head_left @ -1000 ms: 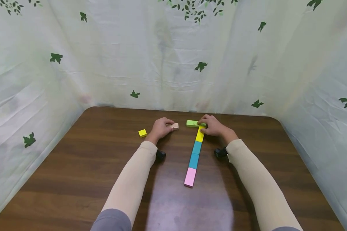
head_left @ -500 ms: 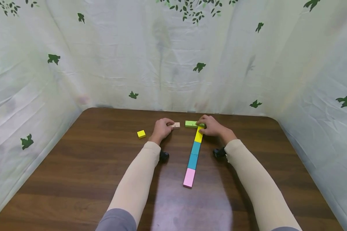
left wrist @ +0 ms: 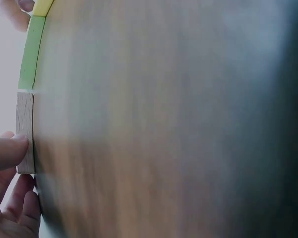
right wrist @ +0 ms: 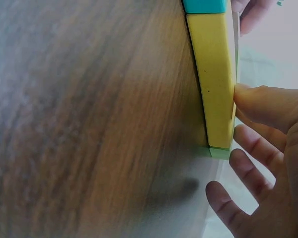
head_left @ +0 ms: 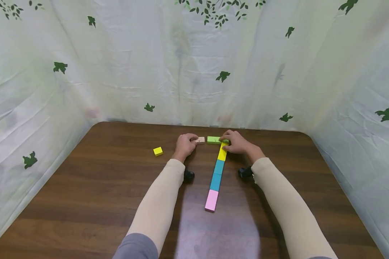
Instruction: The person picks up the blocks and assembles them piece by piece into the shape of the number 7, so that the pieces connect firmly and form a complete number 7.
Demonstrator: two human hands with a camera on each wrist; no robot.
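Note:
My left hand (head_left: 185, 145) pinches a plain wooden block (head_left: 200, 140) lying on the table, thumb on its near side. A narrow gap separates that block from the light green block (head_left: 213, 140), as the left wrist view also shows with the wooden block (left wrist: 25, 114) and green block (left wrist: 32, 54). At the green block's right end my right hand (head_left: 238, 142) holds the corner, fingers over the green block and thumb against the yellow block (head_left: 222, 154). Part of the green block is hidden there. Its ring and little fingers (right wrist: 221, 198) spread loosely in the right wrist view.
From the yellow block a row runs toward the front: two teal blocks (head_left: 215, 182), then a pink block (head_left: 211, 200). A separate small yellow block (head_left: 158, 151) lies left of my left hand. The brown table (head_left: 100, 201) ends at a white leaf-patterned curtain (head_left: 133, 72).
My left hand has slid the wooden block to the right, narrowing the gap to the green block. My right hand stays at the green and yellow corner.

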